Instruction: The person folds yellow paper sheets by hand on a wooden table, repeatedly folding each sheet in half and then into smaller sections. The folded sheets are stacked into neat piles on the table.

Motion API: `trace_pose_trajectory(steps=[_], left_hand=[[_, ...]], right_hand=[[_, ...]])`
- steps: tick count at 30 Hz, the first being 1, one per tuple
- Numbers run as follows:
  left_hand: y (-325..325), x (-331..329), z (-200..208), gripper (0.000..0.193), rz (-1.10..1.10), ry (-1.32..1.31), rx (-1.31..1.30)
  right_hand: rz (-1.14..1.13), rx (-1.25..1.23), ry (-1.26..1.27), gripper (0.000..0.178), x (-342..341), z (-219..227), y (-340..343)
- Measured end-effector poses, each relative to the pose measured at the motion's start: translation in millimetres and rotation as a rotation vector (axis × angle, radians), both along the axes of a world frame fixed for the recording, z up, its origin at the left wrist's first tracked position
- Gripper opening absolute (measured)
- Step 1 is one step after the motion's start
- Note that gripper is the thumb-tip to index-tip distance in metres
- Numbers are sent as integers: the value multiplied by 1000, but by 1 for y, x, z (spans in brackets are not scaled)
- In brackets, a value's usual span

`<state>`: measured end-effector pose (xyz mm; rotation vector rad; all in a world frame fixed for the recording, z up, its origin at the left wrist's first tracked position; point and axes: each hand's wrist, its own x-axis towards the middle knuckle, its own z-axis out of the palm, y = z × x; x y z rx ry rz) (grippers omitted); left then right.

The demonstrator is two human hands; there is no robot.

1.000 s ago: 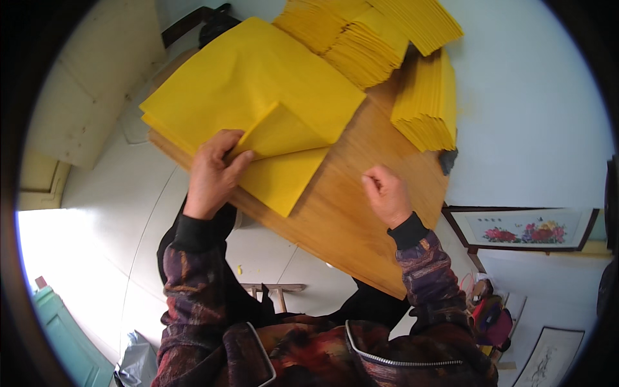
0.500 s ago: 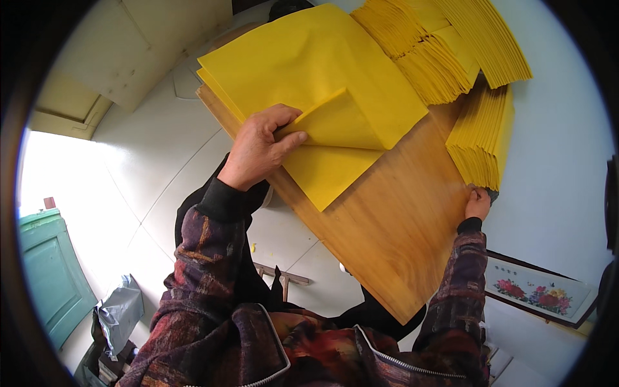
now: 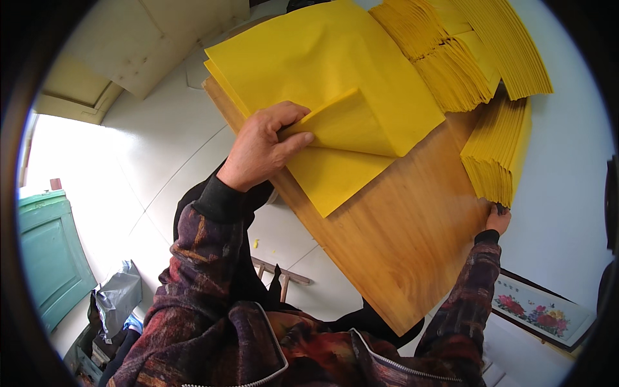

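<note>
Large yellow paper sheets [image 3: 316,58] lie at the far left of a wooden tabletop [image 3: 400,226]. My left hand [image 3: 261,145] is closed on the near edge of the yellow paper, thumb on top, lifting a flap that folds back over the sheet. The sheet below lies with one corner pointing toward me. On the far right my right hand [image 3: 498,221] is closed at the near end of a stack of folded yellow paper [image 3: 495,161]. Something dark shows at its fingertips, too small and too hidden to name.
More folded yellow paper bundles [image 3: 458,71] are piled at the far right, against a pale wall [image 3: 561,142]. A framed flower picture [image 3: 541,309] stands at the lower right. A wooden stool [image 3: 284,271] is below the table, and a green cabinet door [image 3: 55,248] is at the left.
The whole view has shifted slightly, so the table and paper sit a little lower and further right. My left hand keeps its hold; my right hand remains at the stack's near end.
</note>
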<state>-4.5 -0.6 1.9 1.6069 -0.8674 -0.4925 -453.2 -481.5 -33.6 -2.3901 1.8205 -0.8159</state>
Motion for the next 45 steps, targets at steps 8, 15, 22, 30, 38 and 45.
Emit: trace_pose_trajectory(steps=[8,15,22,30,38,45], left_hand=[[4,2,5,25,-43,-5,93],[2,3,3,24,-24,-8,107],[2,3,0,23,-45,-34,45],[0,2,-5,22,-27,10,13],[0,3,-7,22,-25,-43,12],[-1,5,-6,22,-22,-60,24]], right_hand=[[-168,-65,238,29,5,8,7],[-16,-4,-49,28,-15,1,2],[368,159,-310,13,26,-1,159],[1081,24,59,29,210,67,339],[1282,-46,223,28,254,63,348],[1293,110,157,19,266,70,340]])
